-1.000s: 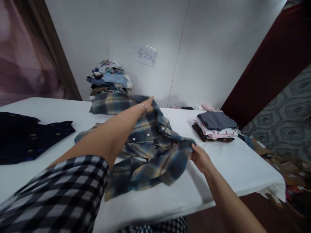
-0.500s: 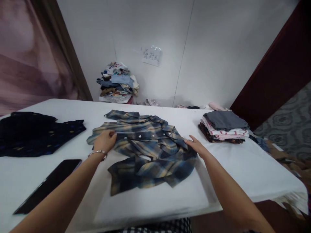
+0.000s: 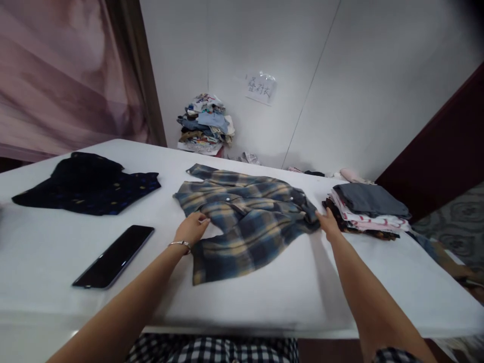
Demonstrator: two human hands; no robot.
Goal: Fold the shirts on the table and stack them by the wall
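Far left: pink curtain (image 3: 68,75) hanging behind the table's end. Dark patterned garment (image 3: 102,189) laid out on the white-covered table (image 3: 264,307), well apart from both hands. Nearer the front edge, a black phone (image 3: 113,259), lying flat and slantwise, left of the left wrist.

Left hand (image 3: 192,229): bracelet (image 3: 180,245) at the wrist, fingers curled, thumb and fingertips drawn close together. Tips sit right at the left side of the plaid shirt (image 3: 249,217); cannot tell whether cloth is caught between them. The shirt's bulk lies to the right of this hand and beyond it. One sleeve reaches out on the far side; the near flap of cloth ends just right of the wrist.

Behind, against the wall, a tall heap of clothes (image 3: 206,123); to its right, higher up, a paper sign (image 3: 260,88) with handwritten characters.

Shirt spans the gap between the two hands, creased, pale buttons showing on the upper face, right end narrowing.

Right hand (image 3: 329,225): thumb and fingers pinching the shirt's right end, so the cloth runs leftward from the grip. Just beyond this hand, a folded stack (image 3: 368,206), grey piece on top. Far right: patterned wall (image 3: 454,222).
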